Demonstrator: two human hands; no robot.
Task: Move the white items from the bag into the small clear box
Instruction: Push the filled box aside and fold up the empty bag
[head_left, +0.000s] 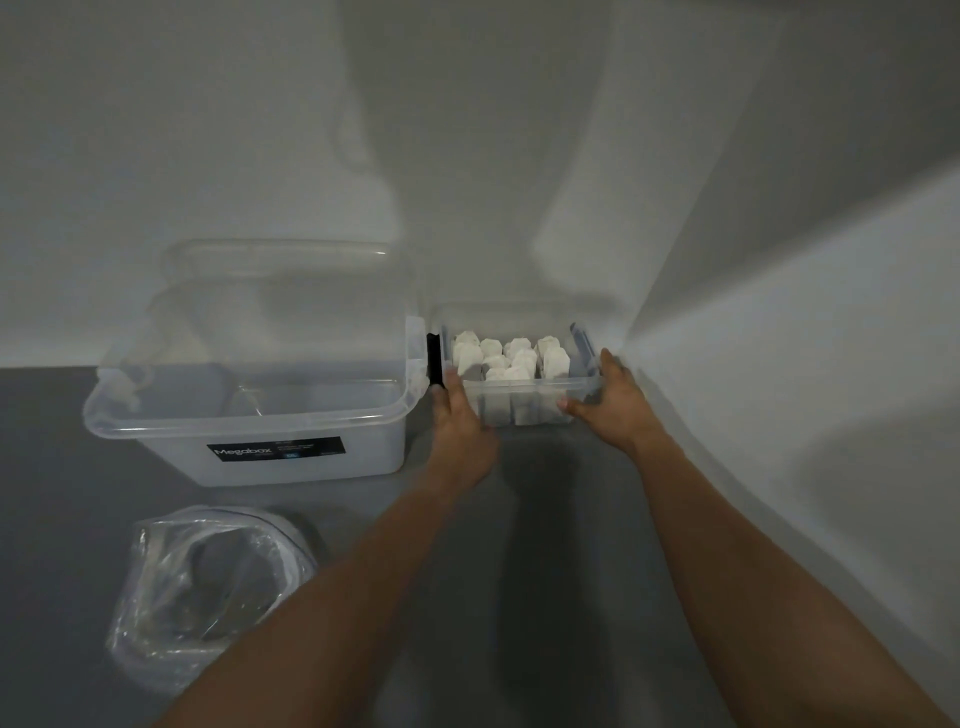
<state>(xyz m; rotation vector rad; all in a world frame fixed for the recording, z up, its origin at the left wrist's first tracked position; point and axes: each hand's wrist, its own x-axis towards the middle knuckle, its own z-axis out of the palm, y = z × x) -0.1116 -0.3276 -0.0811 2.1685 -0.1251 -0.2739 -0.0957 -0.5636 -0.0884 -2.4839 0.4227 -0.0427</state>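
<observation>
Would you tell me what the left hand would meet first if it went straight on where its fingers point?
Likely the black latch beside the small clear box; the left hand looks nearly on it.

One wide-angle head view looks forward and down, near the small clear box (519, 410), toward a wall (260, 156).
</observation>
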